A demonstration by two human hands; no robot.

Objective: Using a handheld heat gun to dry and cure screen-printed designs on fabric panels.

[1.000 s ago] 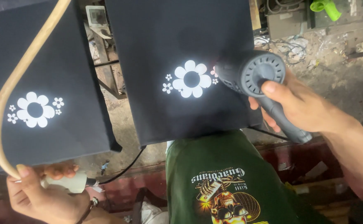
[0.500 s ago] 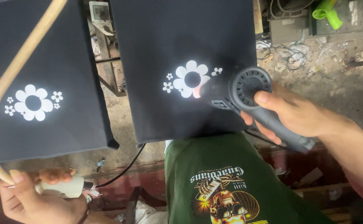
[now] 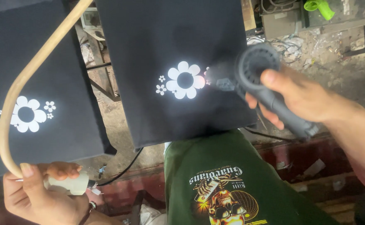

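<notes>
Fingers [image 3: 55, 170] of my left hand [image 3: 41, 196] curl tight round white handle [image 3: 68, 184], nearest me, left of middle black panel [image 3: 170, 62]; tan hose [image 3: 28, 79] arcs up clear of prints. Right hand [image 3: 303, 98] closed on grey heat gun [image 3: 266, 85], nozzle just right of white flower print [image 3: 185, 80], aimed at it, I judge for drying. Second panel [image 3: 36, 75] lies left of it.

My right hand [image 3: 303, 98] reaches in from the right edge, forearm angled up and leftward, fingers wrapped tight around a grip, thumb laid along its top. My left hand [image 3: 36, 191] sits at the lower left corner, palm toward me, fingers curled closed, thumb upright, a band at its wrist.
</notes>
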